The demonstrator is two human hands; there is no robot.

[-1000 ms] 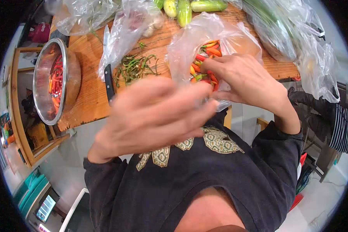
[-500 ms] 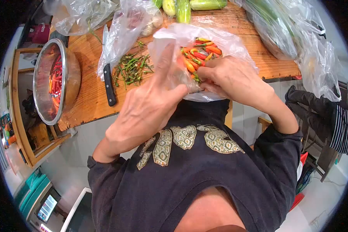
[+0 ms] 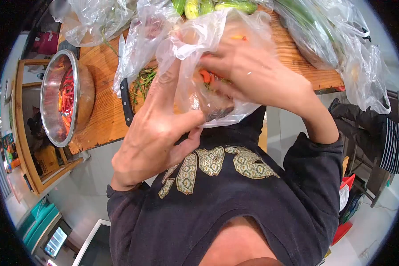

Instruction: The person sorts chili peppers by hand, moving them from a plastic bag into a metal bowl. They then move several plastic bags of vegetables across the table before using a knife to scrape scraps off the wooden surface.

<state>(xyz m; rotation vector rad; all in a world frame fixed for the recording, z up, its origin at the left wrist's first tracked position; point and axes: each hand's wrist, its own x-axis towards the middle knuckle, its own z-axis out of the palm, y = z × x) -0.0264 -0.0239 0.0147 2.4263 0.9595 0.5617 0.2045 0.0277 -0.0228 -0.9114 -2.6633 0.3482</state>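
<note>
A clear plastic bag (image 3: 241,116) hangs over the table's near edge, with red and orange chillies (image 3: 207,76) partly visible inside it. My left hand (image 3: 157,122) holds the bag's left side, its index finger stretched up against the film and its thumb at the front. Over the bag's mouth is my right hand (image 3: 257,77), its fingers blurred by motion and partly behind film; whether they hold anything does not show. Green chilli stems (image 3: 144,82) lie in a pile left of the bag, partly covered by it.
On the left stands a metal bowl (image 3: 76,104) containing cut red chillies (image 3: 66,99). A black-handled knife (image 3: 126,102) lies beside the stems. Cucumbers (image 3: 236,6) and bagged vegetables line the far side, with a bag of long green leaves (image 3: 312,33) at right.
My right hand has moved up from the chillies and is now blurred over the bag's mouth. The bag's film has risen and covers more of the chillies and stems.
</note>
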